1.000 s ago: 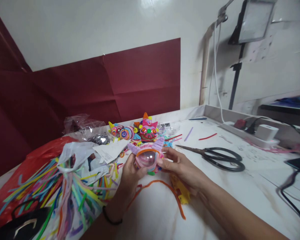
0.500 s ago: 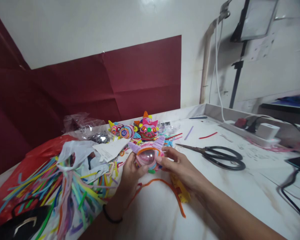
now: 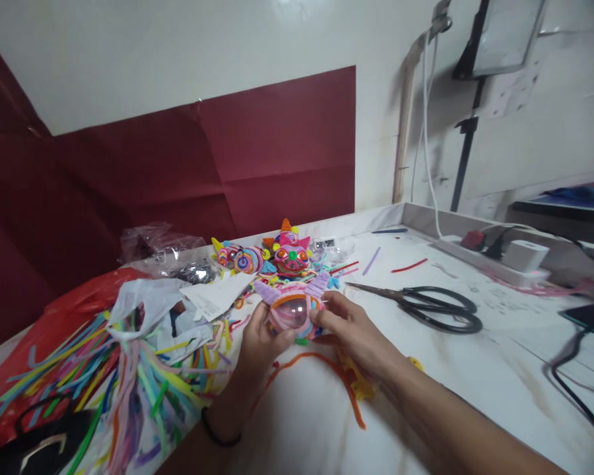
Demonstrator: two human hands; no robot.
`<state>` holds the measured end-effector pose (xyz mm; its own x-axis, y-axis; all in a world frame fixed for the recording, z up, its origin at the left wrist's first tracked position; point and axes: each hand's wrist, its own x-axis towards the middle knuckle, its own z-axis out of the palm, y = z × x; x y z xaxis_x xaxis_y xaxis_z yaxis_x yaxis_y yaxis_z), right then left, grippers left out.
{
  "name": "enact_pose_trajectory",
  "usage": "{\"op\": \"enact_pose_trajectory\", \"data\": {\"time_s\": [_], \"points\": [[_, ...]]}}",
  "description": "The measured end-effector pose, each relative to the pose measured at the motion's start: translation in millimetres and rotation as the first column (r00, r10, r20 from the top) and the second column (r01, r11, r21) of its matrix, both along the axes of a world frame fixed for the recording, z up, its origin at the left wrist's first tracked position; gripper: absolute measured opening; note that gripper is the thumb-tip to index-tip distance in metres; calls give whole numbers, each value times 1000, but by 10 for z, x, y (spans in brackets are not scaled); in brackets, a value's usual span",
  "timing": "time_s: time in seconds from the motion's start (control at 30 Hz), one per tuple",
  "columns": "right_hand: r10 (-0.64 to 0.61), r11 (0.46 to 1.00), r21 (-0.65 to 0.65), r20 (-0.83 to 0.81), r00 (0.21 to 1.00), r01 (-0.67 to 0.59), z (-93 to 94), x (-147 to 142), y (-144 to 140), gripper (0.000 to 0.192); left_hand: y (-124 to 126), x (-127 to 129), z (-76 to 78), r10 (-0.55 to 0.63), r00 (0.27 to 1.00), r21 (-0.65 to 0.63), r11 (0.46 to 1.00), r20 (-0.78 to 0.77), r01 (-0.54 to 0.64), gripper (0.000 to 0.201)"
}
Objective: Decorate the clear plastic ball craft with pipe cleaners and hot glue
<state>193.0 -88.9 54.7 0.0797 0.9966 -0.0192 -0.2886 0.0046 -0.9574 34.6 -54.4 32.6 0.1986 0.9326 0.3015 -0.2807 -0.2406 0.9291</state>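
Between both hands I hold a pipe-cleaner ornament [image 3: 296, 313], a clear plastic dome wrapped in pink, blue and orange fuzzy strands with two lilac ears on top. My left hand [image 3: 261, 340] grips its left side, thumb along the lower edge. On the right side, my right hand [image 3: 349, 325] has its thumb and fingers pressed to the rim. Below the ornament, an orange pipe cleaner [image 3: 321, 356] lies curved on the white table [image 3: 307, 422]. A yellow object [image 3: 359, 379] lies partly hidden under my right hand.
Black-handled scissors [image 3: 426, 305] lie to the right. Finished-looking fuzzy animal heads [image 3: 292, 254] sit at the back. Bundled pipe cleaners [image 3: 138, 369] spread over a red bag [image 3: 79, 297] at left, beside a white paper [image 3: 218, 297]. A power strip [image 3: 495, 260] runs along the right edge.
The view has shifted slightly, and more yellow shows beyond my right forearm. Both hands keep the same hold on the ornament.
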Motion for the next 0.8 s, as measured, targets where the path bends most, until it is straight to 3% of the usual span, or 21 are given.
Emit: {"op": "enact_pose_trajectory", "data": {"time_s": [0.33, 0.47, 0.67, 0.8], "points": [[-17, 1000, -16, -35, 999, 17, 40, -53, -32, 36, -12, 27, -10, -35, 999, -16, 999, -24, 35, 53], [-56, 998, -4, -27, 998, 56, -7, -70, 5, 37, -86, 49, 53, -48, 998, -46, 998, -34, 47, 41], [-77, 997, 15, -6, 997, 78, -57, -106, 46, 44, -145, 23, 110, 59, 991, -100, 992, -122, -72, 36], [-105, 994, 26, 46, 993, 104, -118, -132, 81, 50, -137, 124, 71, 132, 990, -108, 985, -50, -137, 46]]}}
